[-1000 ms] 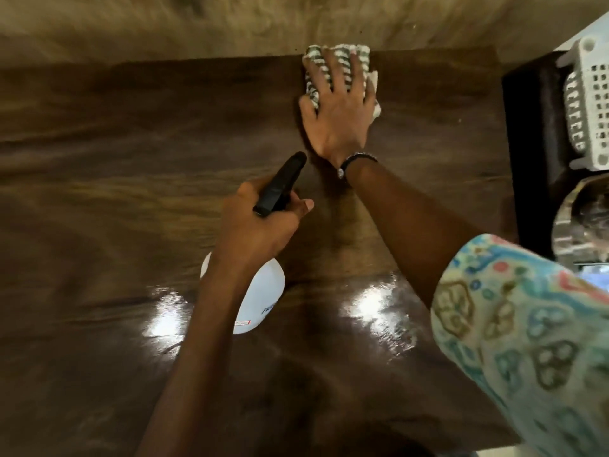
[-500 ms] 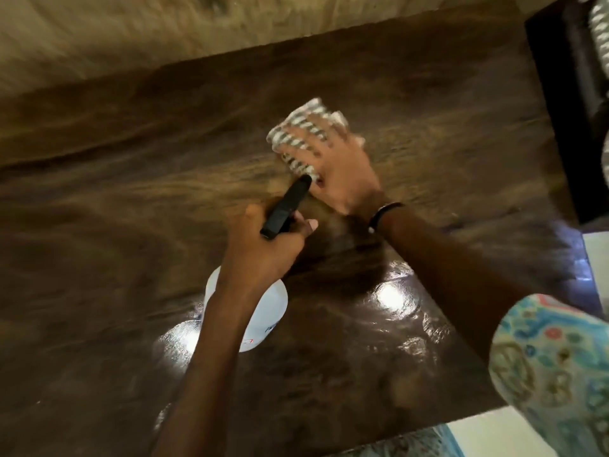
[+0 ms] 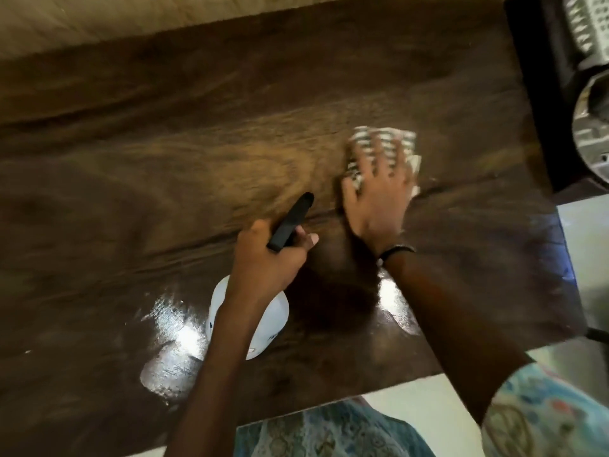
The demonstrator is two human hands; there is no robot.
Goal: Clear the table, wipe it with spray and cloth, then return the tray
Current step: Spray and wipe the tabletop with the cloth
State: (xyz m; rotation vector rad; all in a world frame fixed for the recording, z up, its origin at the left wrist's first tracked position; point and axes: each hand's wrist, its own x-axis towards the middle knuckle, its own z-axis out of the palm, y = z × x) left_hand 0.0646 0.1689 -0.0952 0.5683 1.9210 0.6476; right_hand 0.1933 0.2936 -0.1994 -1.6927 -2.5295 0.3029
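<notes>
Plainly, the folded grey-and-white striped cloth point(image 3: 382, 150) lies flat on the dark, glossy wooden table point(image 3: 164, 176), toward its far right part. The right hand point(image 3: 379, 192) presses it down with fingers spread and straight, the palm over the cloth's near edge. The picture is smeared around that hand, so the cloth's exact outline is hard to read.

The cloth looks soft and limp, light enough that only the pressure of the palm keeps it from bunching. I judge it is best worked with a flat, wide hand like this one. To lift it, a pinch at the free corner showing on its right side would serve.

The left hand point(image 3: 267, 258) curls around the neck of the white plastic spray bottle with a black trigger head point(image 3: 290, 222). The bottle's round body shows below the wrist, just above or on the table; I cannot tell whether it touches. The bottle seems stiff and smooth, its weight depending on a fill the view does not show. The neck under the trigger is the sure place to grip it, since the wide body could slip in a damp hand.

Wet sheen on the near table suggests that wiping is under way. At the right edge, a white perforated plastic basket point(image 3: 590, 24) and a shiny metal vessel point(image 3: 593, 127) sit on a black surface point(image 3: 543, 94) beside the table.
</notes>
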